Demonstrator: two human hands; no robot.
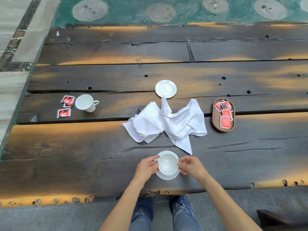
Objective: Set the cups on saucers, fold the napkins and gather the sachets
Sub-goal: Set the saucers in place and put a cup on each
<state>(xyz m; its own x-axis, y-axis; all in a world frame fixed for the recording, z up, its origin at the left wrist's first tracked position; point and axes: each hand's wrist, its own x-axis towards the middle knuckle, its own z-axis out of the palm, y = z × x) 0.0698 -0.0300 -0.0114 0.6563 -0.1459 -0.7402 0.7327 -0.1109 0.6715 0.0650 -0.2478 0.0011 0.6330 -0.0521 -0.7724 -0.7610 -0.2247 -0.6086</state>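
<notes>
While left hand (146,167) and right hand (190,165) curl round the near cup (167,164), seated on its saucer (166,176): risk, off-centre release tips it; far-left cup (85,102), crumpled napkins (166,122), loose sachets (65,105) pending

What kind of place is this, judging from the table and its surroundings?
Probably a café or hotel terrace beside a shallow ornamental pool. The rough plank table borders green water with round stone discs, and it carries white cups, saucers and a wooden tray of red sachets.
</notes>
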